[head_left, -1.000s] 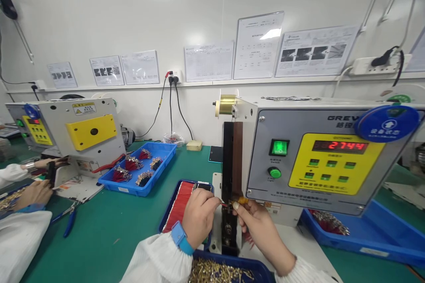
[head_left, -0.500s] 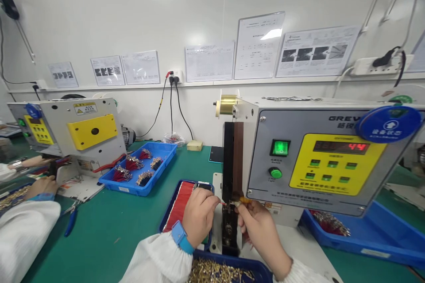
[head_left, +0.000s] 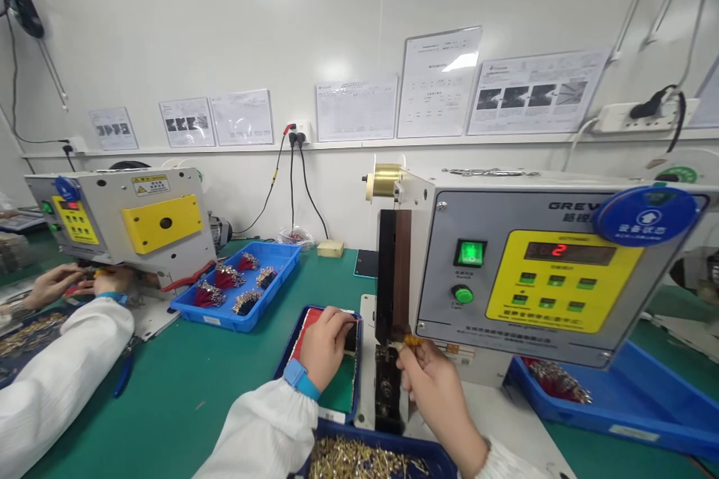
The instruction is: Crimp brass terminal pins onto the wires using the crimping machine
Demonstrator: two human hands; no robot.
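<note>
My left hand (head_left: pixel 326 350) is over a dark blue tray (head_left: pixel 279 368) of red wires (head_left: pixel 303 331). Its thumb and fingertips are pinched near the tray's far right corner; whatever sits between them is too small to make out. My right hand (head_left: pixel 437 382) is closed beside the black press head (head_left: pixel 387 382) of the machine, pinching a small metal terminal (head_left: pixel 398 346) at the slot. An orange cover (head_left: pixel 414 340) shows at its index fingertip. Below both hands, a blue tray of loose gold-coloured terminals (head_left: pixel 359 460) stands at the front edge.
The grey machine (head_left: pixel 449 299) with a yellow panel fills the right side, above a blue bin (head_left: pixel 645 419) holding bundled wires. Left of centre, another blue tray (head_left: pixel 225 322) holds several wire bundles. A co-worker's hands (head_left: pixel 106 284) are at a second machine (head_left: pixel 168 258); blue-handled pliers (head_left: pixel 123 374) lie nearby.
My left hand has moved left from the press head, where it held a red wire, to the wire tray. My right hand stays by the slot. The display went from 44 to 2.
</note>
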